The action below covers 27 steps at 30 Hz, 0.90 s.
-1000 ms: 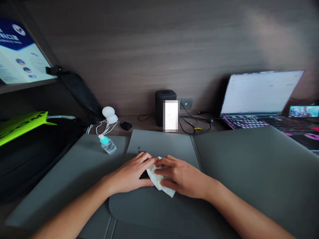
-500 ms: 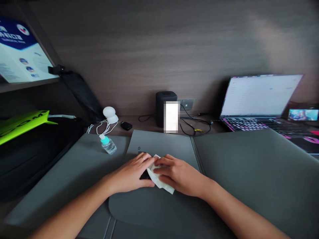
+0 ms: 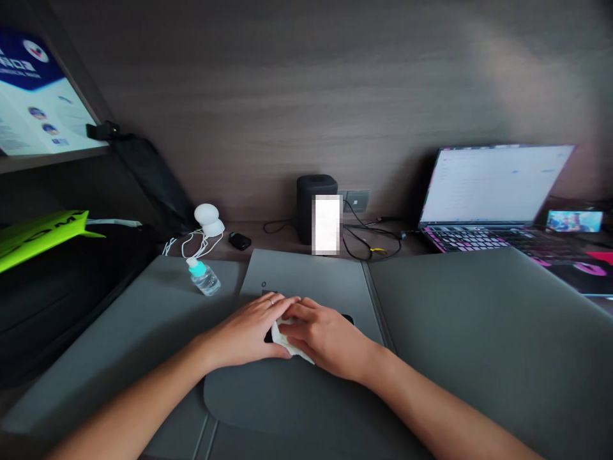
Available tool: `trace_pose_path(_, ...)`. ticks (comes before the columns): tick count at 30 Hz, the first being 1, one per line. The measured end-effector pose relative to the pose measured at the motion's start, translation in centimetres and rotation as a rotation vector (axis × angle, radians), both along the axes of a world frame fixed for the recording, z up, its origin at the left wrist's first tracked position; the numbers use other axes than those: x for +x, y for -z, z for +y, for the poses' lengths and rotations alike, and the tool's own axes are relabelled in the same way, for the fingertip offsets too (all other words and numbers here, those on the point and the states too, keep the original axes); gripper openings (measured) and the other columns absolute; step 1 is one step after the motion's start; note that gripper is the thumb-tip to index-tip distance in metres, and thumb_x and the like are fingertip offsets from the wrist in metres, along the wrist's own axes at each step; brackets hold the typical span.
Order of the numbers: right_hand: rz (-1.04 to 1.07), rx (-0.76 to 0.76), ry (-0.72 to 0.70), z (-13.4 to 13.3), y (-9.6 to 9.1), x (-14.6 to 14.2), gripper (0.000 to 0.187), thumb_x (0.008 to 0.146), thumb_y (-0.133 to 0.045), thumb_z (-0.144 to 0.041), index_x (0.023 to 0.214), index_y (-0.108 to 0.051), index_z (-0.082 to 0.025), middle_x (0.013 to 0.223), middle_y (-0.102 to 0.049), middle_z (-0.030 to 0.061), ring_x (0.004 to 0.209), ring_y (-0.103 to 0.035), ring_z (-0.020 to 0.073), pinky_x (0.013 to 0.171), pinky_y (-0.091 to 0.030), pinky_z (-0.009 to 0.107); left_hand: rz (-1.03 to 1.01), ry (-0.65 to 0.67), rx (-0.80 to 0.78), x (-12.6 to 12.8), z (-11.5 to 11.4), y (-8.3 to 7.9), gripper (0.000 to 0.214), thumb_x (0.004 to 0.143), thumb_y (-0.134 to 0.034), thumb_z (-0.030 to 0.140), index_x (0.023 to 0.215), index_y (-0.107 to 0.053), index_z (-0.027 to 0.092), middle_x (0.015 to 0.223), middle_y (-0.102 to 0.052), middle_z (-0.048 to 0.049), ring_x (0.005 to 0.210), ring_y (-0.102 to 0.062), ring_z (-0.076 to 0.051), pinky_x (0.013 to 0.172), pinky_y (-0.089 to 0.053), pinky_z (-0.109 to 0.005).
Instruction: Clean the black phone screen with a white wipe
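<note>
My right hand (image 3: 325,335) is closed on a crumpled white wipe (image 3: 282,338), pressing it with bent fingers onto a black phone. Most of the phone (image 3: 349,318) is hidden under both hands; one dark rounded corner shows past my right knuckles, and a bit of its dark face shows by my left thumb. My left hand (image 3: 246,329), with a ring on one finger, grips the phone's left end between thumb and fingers. Its fingertips meet those of my right hand. Beneath lies a grey folding mat (image 3: 287,396).
A small clear bottle with a turquoise collar (image 3: 205,278) stands at the left of the mat. Behind are a white round-headed device (image 3: 207,216), a black key fob (image 3: 239,241), a black speaker (image 3: 306,185) and cables. An open laptop (image 3: 493,185) stands at right.
My right hand has slid left with the wipe, closer to my left hand, uncovering the phone's right corner. My left hand keeps its grip. The whole view has shifted slightly.
</note>
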State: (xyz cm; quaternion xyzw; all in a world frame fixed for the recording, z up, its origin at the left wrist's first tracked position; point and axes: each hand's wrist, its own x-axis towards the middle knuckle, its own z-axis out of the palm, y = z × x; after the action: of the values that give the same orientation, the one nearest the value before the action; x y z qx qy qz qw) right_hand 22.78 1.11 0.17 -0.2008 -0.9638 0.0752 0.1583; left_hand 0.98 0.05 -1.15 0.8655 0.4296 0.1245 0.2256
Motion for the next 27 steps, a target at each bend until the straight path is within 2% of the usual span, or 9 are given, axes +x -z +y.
trace_pose_path(4,-0.03,0.036,-0.069,-0.4,0.0,-0.6,0.018,0.095,-0.052,-0.017,0.089,-0.069,-0.016,0.104,-0.066,0.0097,0.11,-0.055,0.0216,0.1,-0.045,0.034,-0.018,0.018,-0.018,0.1,0.0,-0.3,0.084,0.076,-0.077,0.041,0.148,-0.034,0.031,0.147,-0.047,-0.0081,0.137,-0.04,-0.034,0.109,-0.039,-0.049)
trace_pose_path(7,-0.049,0.005,-0.062,-0.5,-0.3,0.0,0.019,0.096,-0.051,-0.015,0.088,-0.068,-0.016,0.104,-0.066,0.0082,0.104,-0.058,0.0197,0.096,-0.046,0.031,-0.029,0.038,-0.009,0.2,0.0,-0.4,0.084,0.077,-0.077,0.04,0.148,-0.033,0.033,0.146,-0.048,-0.0066,0.136,-0.041,-0.033,0.11,-0.038,-0.048)
trace_pose_path(14,-0.086,-0.228,-0.065,0.4,-1.9,2.9,0.018,0.094,-0.054,-0.014,0.096,-0.071,-0.02,0.104,-0.064,0.006,0.095,-0.059,0.017,0.085,-0.047,0.028,-0.027,0.039,-0.005,0.0,-0.1,-0.5,0.082,0.079,-0.076,0.039,0.149,-0.033,0.032,0.143,-0.049,-0.0067,0.133,-0.043,-0.031,0.109,-0.039,-0.047)
trace_pose_path(21,-0.111,-0.383,0.047,1.0,-3.5,5.8,0.016,0.089,-0.056,-0.005,0.09,-0.068,-0.016,0.094,-0.062,0.0069,0.093,-0.06,0.0183,0.08,-0.048,0.029,-0.015,0.037,-0.01,-0.1,-0.2,-0.8,0.08,0.08,-0.074,0.04,0.149,-0.033,0.034,0.144,-0.049,-0.0062,0.134,-0.043,-0.033,0.109,-0.039,-0.048)
trace_pose_path(27,-0.141,-0.478,0.039,0.7,-3.6,5.8,0.016,0.087,-0.057,-0.003,0.085,-0.067,-0.015,0.093,-0.061,0.0056,0.081,-0.06,0.0147,0.074,-0.048,0.027,-0.004,0.026,-0.019,0.0,-0.2,-0.9,0.079,0.08,-0.074,0.04,0.148,-0.034,0.033,0.145,-0.047,-0.0063,0.135,-0.041,-0.032,0.109,-0.039,-0.047)
